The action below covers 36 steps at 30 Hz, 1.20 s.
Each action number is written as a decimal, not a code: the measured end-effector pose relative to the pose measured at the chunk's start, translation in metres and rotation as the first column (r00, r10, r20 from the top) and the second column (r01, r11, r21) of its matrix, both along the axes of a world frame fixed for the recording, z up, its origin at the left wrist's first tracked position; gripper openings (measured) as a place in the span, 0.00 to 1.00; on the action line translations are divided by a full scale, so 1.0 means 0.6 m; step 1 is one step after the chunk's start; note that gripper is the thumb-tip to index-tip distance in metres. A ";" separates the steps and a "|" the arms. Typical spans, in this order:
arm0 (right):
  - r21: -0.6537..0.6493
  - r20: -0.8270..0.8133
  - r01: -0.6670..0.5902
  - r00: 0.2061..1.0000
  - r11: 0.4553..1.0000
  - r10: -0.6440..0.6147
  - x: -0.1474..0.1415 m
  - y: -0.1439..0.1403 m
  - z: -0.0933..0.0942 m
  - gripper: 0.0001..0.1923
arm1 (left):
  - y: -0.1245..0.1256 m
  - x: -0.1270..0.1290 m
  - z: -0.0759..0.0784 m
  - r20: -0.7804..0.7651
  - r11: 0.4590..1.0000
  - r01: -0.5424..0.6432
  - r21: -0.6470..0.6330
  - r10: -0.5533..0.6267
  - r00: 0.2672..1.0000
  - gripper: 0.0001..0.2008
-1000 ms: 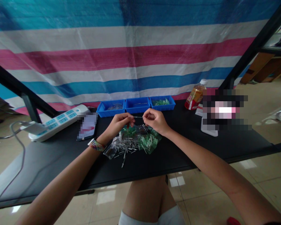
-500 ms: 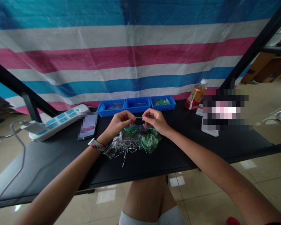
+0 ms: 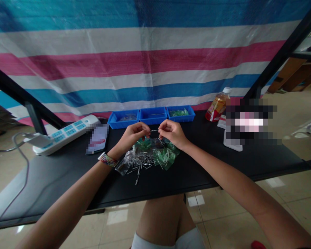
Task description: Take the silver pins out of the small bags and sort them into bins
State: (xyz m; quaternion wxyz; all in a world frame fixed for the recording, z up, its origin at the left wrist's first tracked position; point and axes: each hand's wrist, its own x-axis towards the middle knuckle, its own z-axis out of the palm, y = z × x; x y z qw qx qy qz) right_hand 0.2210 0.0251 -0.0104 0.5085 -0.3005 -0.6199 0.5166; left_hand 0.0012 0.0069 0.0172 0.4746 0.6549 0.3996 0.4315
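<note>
1. The left hand [image 3: 132, 135] and the right hand [image 3: 171, 133] meet above the middle of the black table [image 3: 67, 173], fingertips facing each other.
2. Between them runs a thin metal pin [image 3: 153, 130], level, one end pinched in the left grip, the other in the right grip.
3. Both grips are narrow: thumb and forefinger closed on the pin's ends, the other fingers curled in.
4. Whether anything sits on the pin is too small to tell.
5. Just below the two grips lies a heap of parts [image 3: 147, 157]: clear plastic bags, green plastic pieces and loose metal pins spilling toward the person.
6. One loose pin [image 3: 137, 178] lies at the near edge of the heap, apart from the rest.
7. Beyond the grips, at the table's far edge, stand three blue trays [image 3: 151, 117] side by side; the one beyond the right hand holds green pieces.
8. The left wrist wears a striped bracelet [image 3: 107, 159].
9. Out past the left hand lie a blurred card [image 3: 96, 139] and a white power strip [image 3: 63, 135].
10. Out past the right hand stands a bottle [image 3: 217, 108] of amber drink, well apart from the grip.
</note>
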 end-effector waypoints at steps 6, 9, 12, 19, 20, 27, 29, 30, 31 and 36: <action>0.013 -0.014 0.001 1.000 1.000 -0.001 -0.001 -0.001 0.001 0.10 | 0.005 0.001 -0.006 0.047 1.000 -0.013 -0.003 0.013 0.999 0.13; 0.002 -0.008 -0.009 1.000 1.000 0.009 -0.001 -0.001 0.001 0.10 | 0.006 0.002 -0.007 0.070 1.000 -0.018 0.017 0.016 0.997 0.12; -0.011 0.004 -0.023 1.000 1.000 0.023 0.001 -0.001 0.002 0.10 | 0.008 0.000 -0.009 0.086 0.999 -0.031 0.027 0.028 0.996 0.12; -0.023 -0.003 -0.029 1.000 0.999 0.029 0.001 0.001 -0.002 0.11 | 0.008 -0.002 -0.011 0.104 0.999 -0.035 0.013 0.033 0.994 0.11; -0.025 -0.007 -0.026 1.000 0.999 0.026 0.001 0.001 -0.002 0.11 | 0.008 -0.001 -0.011 0.099 0.999 -0.035 0.007 0.034 0.994 0.11; -0.003 -0.015 -0.004 1.000 1.000 0.004 0.000 -0.001 -0.001 0.10 | 0.011 -0.001 -0.015 0.085 1.000 -0.027 -0.003 0.027 0.996 0.13; 0.004 -0.011 0.003 1.000 1.000 -0.003 0.000 -0.002 -0.001 0.09 | 0.013 -0.002 -0.016 0.083 1.000 -0.020 -0.005 0.021 0.996 0.13; 0.005 -0.007 0.004 1.000 1.000 -0.004 -0.001 -0.002 -0.002 0.09 | 0.013 -0.003 -0.017 0.078 1.000 -0.015 -0.009 0.016 0.997 0.13; 0.006 -0.003 0.004 1.000 1.000 -0.004 -0.001 -0.002 -0.002 0.09 | 0.013 -0.003 -0.016 0.074 1.000 -0.012 -0.013 0.013 0.997 0.13; 0.003 -0.005 -0.003 1.000 1.000 0.003 -0.002 -0.002 -0.003 0.09 | 0.011 -0.001 -0.015 0.090 1.000 -0.022 0.018 0.020 0.996 0.12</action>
